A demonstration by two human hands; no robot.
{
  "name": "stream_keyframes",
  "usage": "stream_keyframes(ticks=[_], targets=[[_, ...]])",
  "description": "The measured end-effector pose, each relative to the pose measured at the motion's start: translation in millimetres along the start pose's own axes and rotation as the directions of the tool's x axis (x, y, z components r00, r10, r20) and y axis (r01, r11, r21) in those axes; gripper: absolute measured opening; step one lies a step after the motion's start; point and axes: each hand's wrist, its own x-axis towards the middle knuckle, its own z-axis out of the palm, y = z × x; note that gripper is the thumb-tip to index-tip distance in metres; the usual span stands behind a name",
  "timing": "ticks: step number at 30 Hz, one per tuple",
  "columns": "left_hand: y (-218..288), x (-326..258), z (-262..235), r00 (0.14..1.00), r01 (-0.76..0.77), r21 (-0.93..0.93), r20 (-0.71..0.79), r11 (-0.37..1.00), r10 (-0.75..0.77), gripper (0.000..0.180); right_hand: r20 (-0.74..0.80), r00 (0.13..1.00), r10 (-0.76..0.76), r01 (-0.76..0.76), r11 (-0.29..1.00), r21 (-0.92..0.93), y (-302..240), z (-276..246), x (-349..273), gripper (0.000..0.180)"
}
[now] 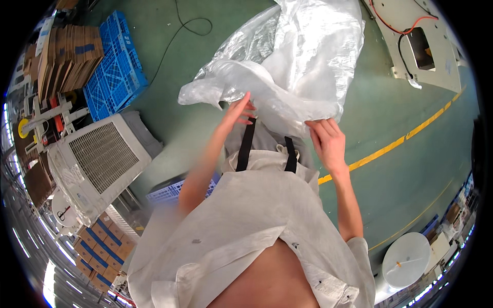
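A large clear plastic bag (pixel 298 61) spreads out in front of me, crumpled and shiny, its near edge drooping toward my waist. My right hand (pixel 327 141) pinches that near edge at its right corner, fingertips bent against the film. Further left, my left hand (pixel 239 111) has its fingers stretched apart at the underside of the bag's edge, its fingertips close to the film. Whether they touch it I cannot tell. Two black straps (pixel 247 143) hang at my waist just below the bag.
At left stand a blue plastic pallet (pixel 115 64), stacked flat cardboard (pixel 72 56) and a grey-white air cooler (pixel 105 154). A blue crate (pixel 172 191) lies by my left arm. A dark cable (pixel 177 36) crosses the green floor. A beige machine panel (pixel 426 46) is at far right.
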Motion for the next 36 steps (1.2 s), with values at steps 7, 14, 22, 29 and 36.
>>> stream_keyframes(ticks=[7,14,22,29,36], targets=[[90,41,26,0.899,-0.434,-0.094,-0.119,0.896,0.422,0.038,-0.283,0.925,0.254,-0.295,0.949,-0.113,23,-48,61,0.020],[249,-72,63,0.635,-0.768,0.084,-0.025,0.635,0.772,0.030,-0.616,0.695,0.371,-0.385,0.915,0.116,37,-82,87,0.024],[184,-118,100,0.614,-0.751,0.465,0.229,0.469,0.755,0.031,-0.598,0.645,0.476,-0.442,0.871,0.216,62,-75,46,0.019],[41,-96,46,0.856,-0.510,0.656,0.451,0.556,0.253,0.026,-0.714,0.326,0.620,-0.349,0.781,0.518,110,-101,-60,0.017],[124,84,-56,0.727,-0.504,0.562,-0.134,0.656,0.674,0.069,-0.265,0.659,0.704,-0.509,0.677,0.532,80,-83,-111,0.010]])
